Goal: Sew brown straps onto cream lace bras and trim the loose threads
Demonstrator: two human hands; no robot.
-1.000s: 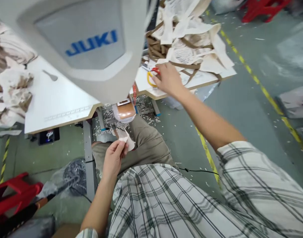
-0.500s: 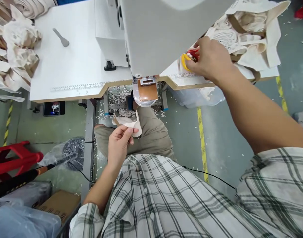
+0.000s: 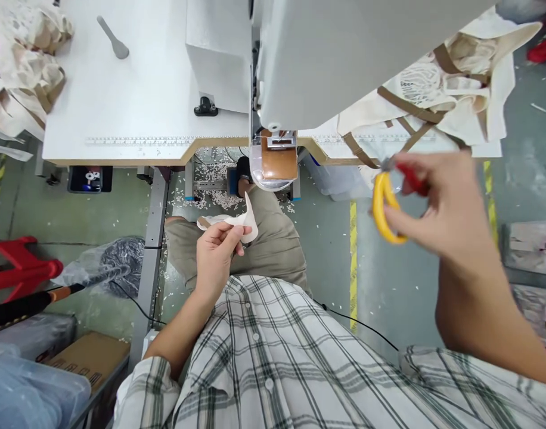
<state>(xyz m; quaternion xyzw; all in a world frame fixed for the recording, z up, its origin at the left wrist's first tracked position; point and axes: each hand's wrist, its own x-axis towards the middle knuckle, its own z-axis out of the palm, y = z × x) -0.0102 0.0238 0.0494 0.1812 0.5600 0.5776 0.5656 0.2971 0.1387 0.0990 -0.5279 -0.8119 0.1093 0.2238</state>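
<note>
Over my lap, my left hand [image 3: 217, 253] pinches a cream fabric piece [image 3: 251, 223] between thumb and fingers; a brown strip shows at its left end. Off to the right, in front of the table edge, my right hand [image 3: 447, 202] holds scissors [image 3: 384, 205] with one yellow and one red handle loop. My thumb is at the yellow loop, and the hand is somewhat blurred. Ahead of me stands a white sewing machine [image 3: 326, 65], its presser foot [image 3: 281, 140] above a brown plate on the rounded arm end.
Cream fabric with brown straps [image 3: 416, 95] is heaped on the table's right. More fabric pieces [image 3: 31, 59] pile up at the left. A grey tool [image 3: 114, 39] and a printed ruler [image 3: 139, 141] are on the white table [image 3: 157, 89]. White scraps litter the floor.
My right hand has lifted the scissors from the table's right side and brought them right and toward me. My left hand still holds the fabric in nearly the same place.
</note>
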